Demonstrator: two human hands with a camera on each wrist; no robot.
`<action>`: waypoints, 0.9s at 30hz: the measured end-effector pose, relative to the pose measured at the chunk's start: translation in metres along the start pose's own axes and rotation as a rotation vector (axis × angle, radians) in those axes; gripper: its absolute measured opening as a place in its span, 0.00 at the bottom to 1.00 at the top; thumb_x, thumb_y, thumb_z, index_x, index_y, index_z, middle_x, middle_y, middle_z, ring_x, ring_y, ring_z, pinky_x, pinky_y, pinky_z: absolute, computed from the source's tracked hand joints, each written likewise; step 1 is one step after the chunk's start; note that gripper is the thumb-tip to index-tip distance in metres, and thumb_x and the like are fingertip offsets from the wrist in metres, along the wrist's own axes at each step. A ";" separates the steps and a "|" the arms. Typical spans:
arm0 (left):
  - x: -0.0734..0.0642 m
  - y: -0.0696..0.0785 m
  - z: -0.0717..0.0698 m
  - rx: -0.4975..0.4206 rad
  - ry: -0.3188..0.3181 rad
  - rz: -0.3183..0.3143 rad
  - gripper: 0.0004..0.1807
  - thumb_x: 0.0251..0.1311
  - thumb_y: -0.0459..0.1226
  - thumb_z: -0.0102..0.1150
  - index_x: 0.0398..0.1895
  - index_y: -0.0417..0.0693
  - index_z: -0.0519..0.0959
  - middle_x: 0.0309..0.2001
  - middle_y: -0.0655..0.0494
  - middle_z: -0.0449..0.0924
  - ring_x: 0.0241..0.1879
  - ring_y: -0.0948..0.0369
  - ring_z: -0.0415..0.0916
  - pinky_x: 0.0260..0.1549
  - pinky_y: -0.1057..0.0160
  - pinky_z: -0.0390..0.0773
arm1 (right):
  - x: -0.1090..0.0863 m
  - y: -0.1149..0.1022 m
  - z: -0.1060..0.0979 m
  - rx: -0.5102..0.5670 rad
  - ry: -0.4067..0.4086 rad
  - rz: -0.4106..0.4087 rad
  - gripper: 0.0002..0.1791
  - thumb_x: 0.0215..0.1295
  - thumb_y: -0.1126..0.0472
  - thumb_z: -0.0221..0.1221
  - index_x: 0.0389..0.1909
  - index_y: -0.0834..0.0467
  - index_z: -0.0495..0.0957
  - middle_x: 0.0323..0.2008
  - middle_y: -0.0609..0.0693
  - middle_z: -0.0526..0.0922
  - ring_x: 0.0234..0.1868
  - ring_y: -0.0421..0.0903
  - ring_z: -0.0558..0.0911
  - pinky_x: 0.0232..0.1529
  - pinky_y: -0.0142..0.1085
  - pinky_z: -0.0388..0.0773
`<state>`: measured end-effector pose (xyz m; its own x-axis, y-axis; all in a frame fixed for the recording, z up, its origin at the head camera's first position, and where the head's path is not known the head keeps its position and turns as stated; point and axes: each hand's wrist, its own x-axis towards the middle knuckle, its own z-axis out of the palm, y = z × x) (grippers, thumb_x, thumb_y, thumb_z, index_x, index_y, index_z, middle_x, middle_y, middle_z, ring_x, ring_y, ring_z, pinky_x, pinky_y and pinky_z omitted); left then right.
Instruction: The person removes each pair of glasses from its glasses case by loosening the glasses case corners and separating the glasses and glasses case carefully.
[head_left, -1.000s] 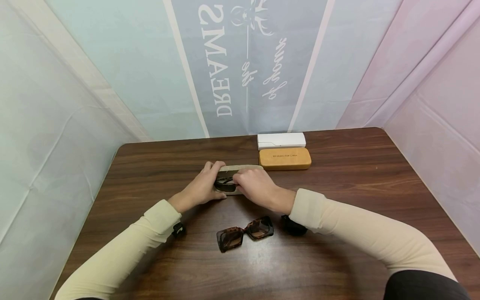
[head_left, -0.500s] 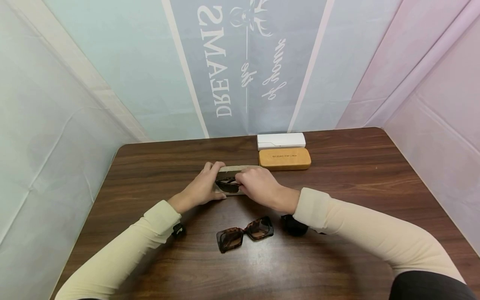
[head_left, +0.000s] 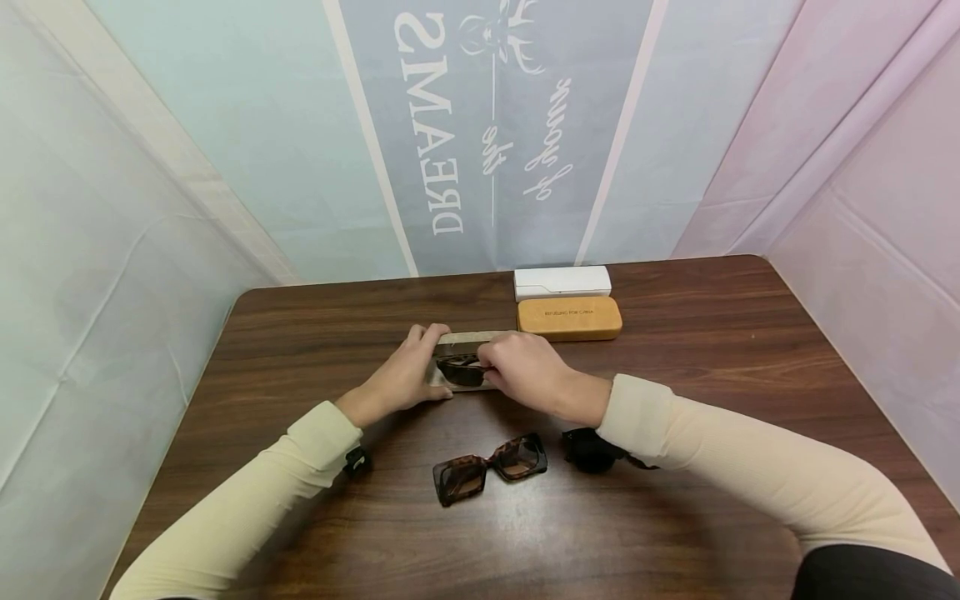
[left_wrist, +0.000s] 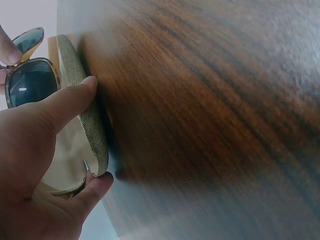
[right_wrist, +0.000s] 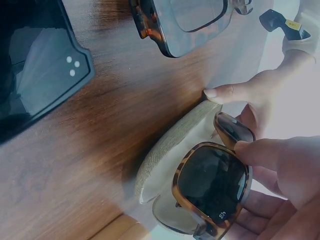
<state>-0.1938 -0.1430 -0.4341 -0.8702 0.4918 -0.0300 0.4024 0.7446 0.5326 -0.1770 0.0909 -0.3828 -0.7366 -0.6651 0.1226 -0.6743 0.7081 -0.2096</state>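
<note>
My left hand grips the left end of a beige fabric glasses case, which lies open on the table. Its thumb presses the near wall, and the fingers reach round the end. With my right hand I pinch a pair of tortoiseshell sunglasses at the bridge. They have dark lenses and sit tilted at the mouth of the case, overlapping its pale lining in the right wrist view. My right hand hides the case's right part in the head view.
Tortoiseshell square sunglasses lie in front of the hands on the brown table. Black sunglasses lie beside them, near my right sleeve. Behind the case stand a tan glasses case and a white one.
My right hand has shifted slightly to the right with the sunglasses, and its forearm has swung right, uncovering more of the black sunglasses. The left hand has stayed in place on the case.
</note>
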 end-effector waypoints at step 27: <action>0.001 0.000 0.002 0.020 0.006 -0.006 0.50 0.52 0.42 0.80 0.74 0.46 0.57 0.59 0.39 0.63 0.52 0.48 0.73 0.49 0.48 0.78 | -0.022 0.010 -0.028 0.092 -0.057 0.020 0.05 0.65 0.64 0.68 0.31 0.54 0.82 0.29 0.44 0.83 0.25 0.37 0.76 0.27 0.35 0.74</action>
<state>-0.1940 -0.1417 -0.4358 -0.8742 0.4847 -0.0276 0.4030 0.7562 0.5155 -0.1692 0.1194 -0.3602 -0.7442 -0.6650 0.0627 -0.6496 0.6987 -0.2996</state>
